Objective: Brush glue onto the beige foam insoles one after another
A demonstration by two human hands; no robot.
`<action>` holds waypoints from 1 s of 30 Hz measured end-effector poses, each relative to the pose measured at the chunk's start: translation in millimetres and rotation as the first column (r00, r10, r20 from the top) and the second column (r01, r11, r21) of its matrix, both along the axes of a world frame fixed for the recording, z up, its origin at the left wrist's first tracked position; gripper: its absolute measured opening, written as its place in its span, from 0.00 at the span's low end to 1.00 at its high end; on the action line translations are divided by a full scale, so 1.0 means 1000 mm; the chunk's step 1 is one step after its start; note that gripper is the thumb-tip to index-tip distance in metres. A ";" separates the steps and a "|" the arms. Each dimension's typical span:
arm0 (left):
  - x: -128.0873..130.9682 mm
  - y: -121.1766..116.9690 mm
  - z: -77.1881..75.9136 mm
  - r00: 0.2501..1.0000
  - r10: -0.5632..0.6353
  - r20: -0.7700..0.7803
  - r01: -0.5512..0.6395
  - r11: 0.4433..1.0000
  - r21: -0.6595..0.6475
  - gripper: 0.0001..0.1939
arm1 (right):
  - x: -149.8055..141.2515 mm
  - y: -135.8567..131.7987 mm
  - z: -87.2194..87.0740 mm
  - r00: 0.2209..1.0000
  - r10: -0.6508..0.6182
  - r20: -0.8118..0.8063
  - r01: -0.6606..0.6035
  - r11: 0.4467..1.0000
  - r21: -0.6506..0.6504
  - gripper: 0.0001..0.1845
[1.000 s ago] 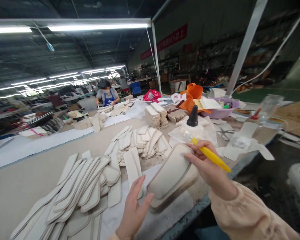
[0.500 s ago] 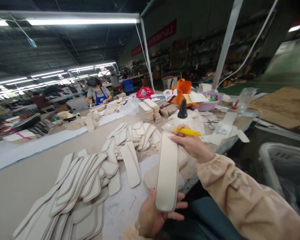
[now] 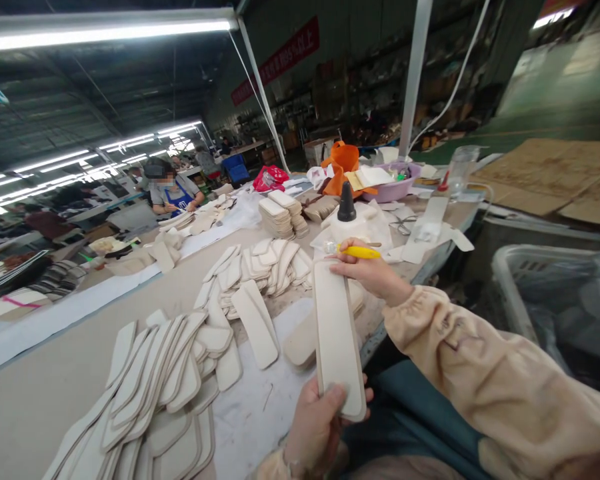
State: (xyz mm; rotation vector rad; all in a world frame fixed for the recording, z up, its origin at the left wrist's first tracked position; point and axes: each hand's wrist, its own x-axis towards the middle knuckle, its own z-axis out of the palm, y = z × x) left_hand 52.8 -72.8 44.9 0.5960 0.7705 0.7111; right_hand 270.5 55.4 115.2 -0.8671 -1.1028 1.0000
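A long cream rounded panel (image 3: pixel 337 333) slants in front of me over the table's edge. My left hand (image 3: pixel 316 417) grips its lower end, thumb flat on the face and fingers curled underneath. At the upper end my right hand (image 3: pixel 367 270) pinches a yellow-handled brush (image 3: pixel 360 252), with its fingers touching the panel's top edge. The brush's pale tip points left and is hard to make out. Just behind it stands a black cone (image 3: pixel 347 202) on a whitish, plastic-draped base (image 3: pixel 365 223). More panels (image 3: pixel 255 323) lie on white paper left of my hands.
Loose cream panels (image 3: pixel 150 380) spread in a large heap at left front, with stacked pieces (image 3: pixel 283 213) farther back. A purple basin (image 3: pixel 393 190), scissors (image 3: pixel 404 225) and a clear jar (image 3: pixel 463 170) stand beyond. A crate (image 3: pixel 503 267) is at right; a co-worker (image 3: pixel 173 190) sits across.
My left hand has gone from open fingers beneath the panel to gripping its end with the thumb on top. The panel's lower end has swung right. The view has turned slightly right.
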 end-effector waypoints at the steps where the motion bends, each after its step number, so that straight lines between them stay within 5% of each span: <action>1: 0.000 -0.001 0.001 1.000 0.003 -0.001 -0.003 1.000 -0.003 0.21 | 0.000 -0.001 0.000 1.000 -0.002 0.002 0.002 1.000 -0.003 0.26; 10: -0.008 -0.002 0.007 0.983 -0.118 0.139 0.116 0.993 0.025 0.27 | 0.000 -0.004 -0.001 1.000 -0.013 0.006 0.013 1.000 0.009 0.27; 20: -0.002 -0.004 -0.019 0.994 -0.106 -0.022 0.105 0.994 -0.033 0.27 | 0.006 -0.013 0.000 0.977 -0.095 0.191 0.097 0.995 -0.002 0.22; 25: -0.008 -0.003 -0.016 0.986 -0.153 -0.068 0.149 0.987 -0.062 0.28 | 0.004 -0.016 0.003 0.973 -0.062 0.222 0.069 0.997 -0.026 0.21; 30: -0.013 0.000 -0.020 0.982 -0.126 -0.140 0.121 0.992 -0.045 0.29 | 0.006 -0.006 -0.020 0.952 -0.114 0.283 0.127 0.991 -0.028 0.19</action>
